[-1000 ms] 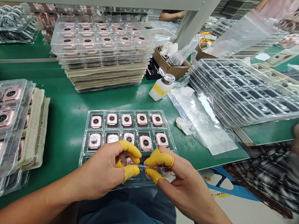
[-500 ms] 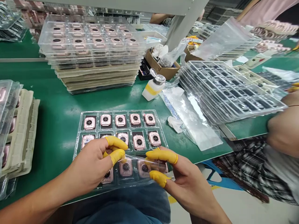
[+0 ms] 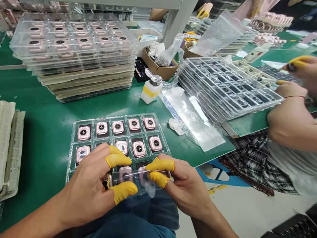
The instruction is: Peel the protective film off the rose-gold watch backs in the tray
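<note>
A clear tray (image 3: 70, 145) on the green table holds pink watch cases (image 3: 117, 127) in rows, their dark round sensor backs facing up. Over its near row hangs a thin clear plastic bag (image 3: 138, 180), with watch cases showing through it. My right hand (image 3: 183, 185) pinches the bag's right part between thumb and fingertips. At the bag's left side is my left hand (image 3: 99, 181), open, its thumb and fingers apart. Both hands wear yellow finger cots. My left hand hides part of the tray's left side.
Stacked trays of watch cases (image 3: 81, 43) stand at the back left. A white pump bottle (image 3: 151, 89), crumpled tissue (image 3: 176, 125) and flat plastic bags (image 3: 195, 119) lie beyond the tray. More stacked trays (image 3: 230, 86) are at right, near a co-worker's arm (image 3: 292, 125).
My left thumb and fingers have parted from their pinch on the bag. My right fingers have closed on it. The view has shifted, and a co-worker's hands have come into sight at right.
</note>
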